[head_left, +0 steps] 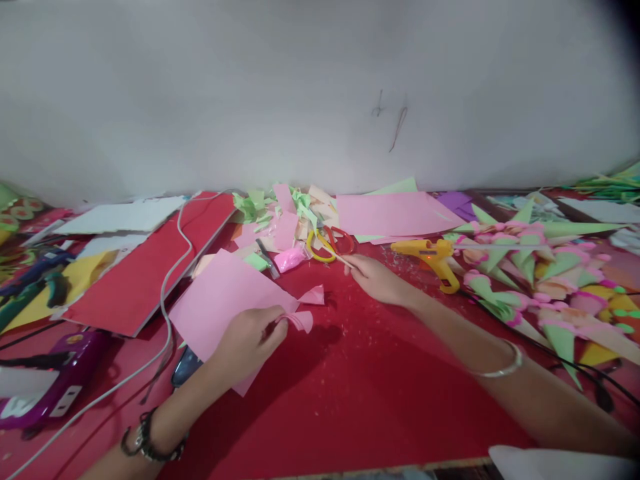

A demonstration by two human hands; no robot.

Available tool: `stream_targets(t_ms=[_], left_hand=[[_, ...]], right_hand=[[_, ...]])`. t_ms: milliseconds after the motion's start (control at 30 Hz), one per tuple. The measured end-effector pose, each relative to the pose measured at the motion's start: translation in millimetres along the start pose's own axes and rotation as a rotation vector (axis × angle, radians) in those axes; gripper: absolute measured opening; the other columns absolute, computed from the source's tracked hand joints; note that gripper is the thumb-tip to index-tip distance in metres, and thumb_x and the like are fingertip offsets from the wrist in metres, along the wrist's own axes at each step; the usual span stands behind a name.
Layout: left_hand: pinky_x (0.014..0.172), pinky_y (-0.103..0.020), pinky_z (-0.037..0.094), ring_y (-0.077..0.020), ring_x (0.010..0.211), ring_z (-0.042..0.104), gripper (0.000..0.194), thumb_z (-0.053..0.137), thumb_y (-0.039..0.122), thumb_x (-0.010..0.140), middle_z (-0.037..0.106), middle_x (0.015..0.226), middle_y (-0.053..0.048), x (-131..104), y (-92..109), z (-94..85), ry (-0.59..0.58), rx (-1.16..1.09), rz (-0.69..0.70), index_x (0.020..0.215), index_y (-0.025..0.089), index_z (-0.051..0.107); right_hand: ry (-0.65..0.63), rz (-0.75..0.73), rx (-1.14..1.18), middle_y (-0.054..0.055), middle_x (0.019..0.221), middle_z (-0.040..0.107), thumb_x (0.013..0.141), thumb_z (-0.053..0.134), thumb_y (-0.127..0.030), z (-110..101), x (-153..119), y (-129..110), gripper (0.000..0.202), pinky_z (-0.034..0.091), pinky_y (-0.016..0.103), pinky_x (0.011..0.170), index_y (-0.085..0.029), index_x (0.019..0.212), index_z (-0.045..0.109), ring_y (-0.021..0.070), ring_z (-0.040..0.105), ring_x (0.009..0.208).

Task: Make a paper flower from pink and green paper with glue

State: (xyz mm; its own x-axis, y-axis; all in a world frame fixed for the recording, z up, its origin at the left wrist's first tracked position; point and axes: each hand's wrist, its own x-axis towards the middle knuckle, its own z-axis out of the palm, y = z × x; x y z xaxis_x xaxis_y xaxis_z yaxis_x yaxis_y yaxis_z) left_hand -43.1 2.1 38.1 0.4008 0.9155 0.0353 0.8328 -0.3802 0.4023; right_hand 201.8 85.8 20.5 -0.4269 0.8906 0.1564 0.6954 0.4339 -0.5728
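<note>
over red table [350,400], left hand [255,337] pinching pink cutouts [303,322], right hand [376,278] gripping thin stick [344,260] (beside scissors [329,242])

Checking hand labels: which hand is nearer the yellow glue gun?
Right. The right hand is just left of the yellow glue gun, not holding it; the left hand is farther left, pinching pink paper pieces.
</note>
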Motion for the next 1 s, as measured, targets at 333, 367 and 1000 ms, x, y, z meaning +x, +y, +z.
stream_targets(t_ms=[333,367,1000], left_hand=[[0.045,-0.019,0.029,-0.0076,0.04,0.037,0.032,0.033,0.031,0.081,0.04,0.042,0.006,14.2,11.6,-2.8,-0.169,-0.599,-0.222,0.056,0.016,0.045],[0.045,-0.019,0.029,-0.0075,0.04,0.037,0.032,0.033,0.032,0.081,0.04,0.041,0.006,15.4,12.3,-1.7,-0.184,-0.62,-0.223,0.056,0.016,0.046],[0.057,-0.018,0.036,-0.0091,0.062,0.049,0.013,0.049,0.023,0.079,0.057,0.067,0.004,18.3,29.2,24.8,-0.055,-0.553,-0.048,0.07,0.016,0.055]], right_hand=[[0.021,-0.103,0.241,0.006,0.098,0.056,0.082,0.047,-0.026,6.6,-11.1,-42.1,0.027,0.045,0.027,0.078,-0.017,0.107,0.049,0.0129,0.055,0.084],[-0.044,-0.132,0.289,0.005,0.097,0.056,0.08,0.05,-0.028,7.2,-22.1,-48.3,0.03,0.046,0.026,0.075,-0.017,0.108,0.049,0.0123,0.055,0.081],[-0.059,-0.012,0.016,-0.001,0.06,0.052,0.077,0.047,-0.014,22.6,-60.7,-40.6,0.018,0.03,0.02,0.053,-0.016,0.06,0.049,0.0093,0.046,0.056]])
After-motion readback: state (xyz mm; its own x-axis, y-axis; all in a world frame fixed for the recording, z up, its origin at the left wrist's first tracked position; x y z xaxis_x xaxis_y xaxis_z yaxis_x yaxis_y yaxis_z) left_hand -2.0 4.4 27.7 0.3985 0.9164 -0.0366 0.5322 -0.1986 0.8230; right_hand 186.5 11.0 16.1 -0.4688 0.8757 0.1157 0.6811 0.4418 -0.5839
